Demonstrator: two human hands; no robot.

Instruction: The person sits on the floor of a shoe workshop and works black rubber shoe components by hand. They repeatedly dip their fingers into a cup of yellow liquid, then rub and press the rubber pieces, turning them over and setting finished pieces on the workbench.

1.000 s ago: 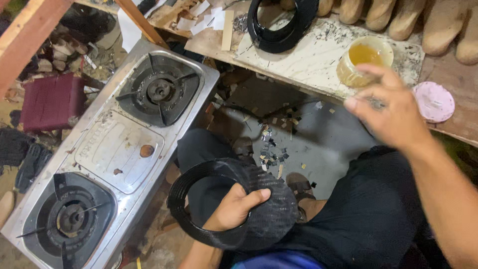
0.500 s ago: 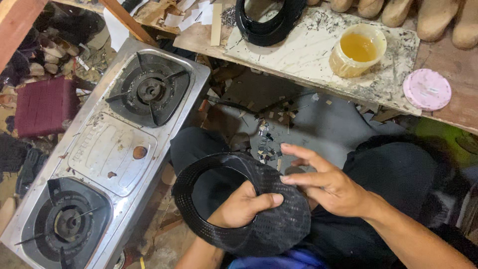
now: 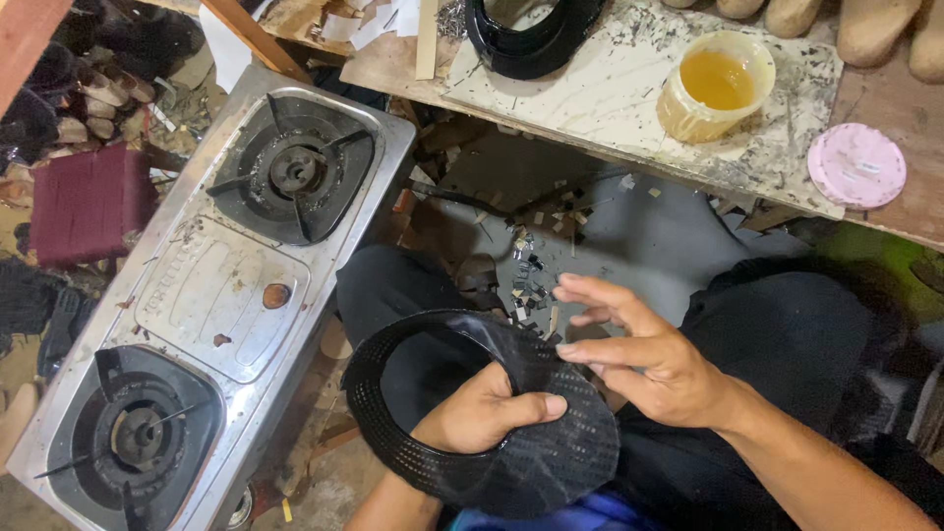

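At 9 o'clock lies a steel gas stove (image 3: 211, 295) with 2 black round burners, its metal top dull and spotted. Just right of it, at 6 o'clock, is the black rubber sole piece (image 3: 472, 413): a thin, bendy loop with a ribbed, dotted texture, wider and flat at its right end. The left hand (image 3: 487, 411) is closed on it, thumb pressed over the flat part and fingers under it. The right hand (image 3: 644, 354) is wide open, fingers spread, at the right edge of the sole piece; whether the fingertips touch it I cannot tell. At 12 o'clock another black curved sole (image 3: 531, 34) rests on the scratched, stained table (image 3: 610, 98). At 1 o'clock stands an open round plastic tub (image 3: 715, 87) with yellow liquid inside, and at 2 o'clock a round pink lid (image 3: 856, 165) with a small pale label.
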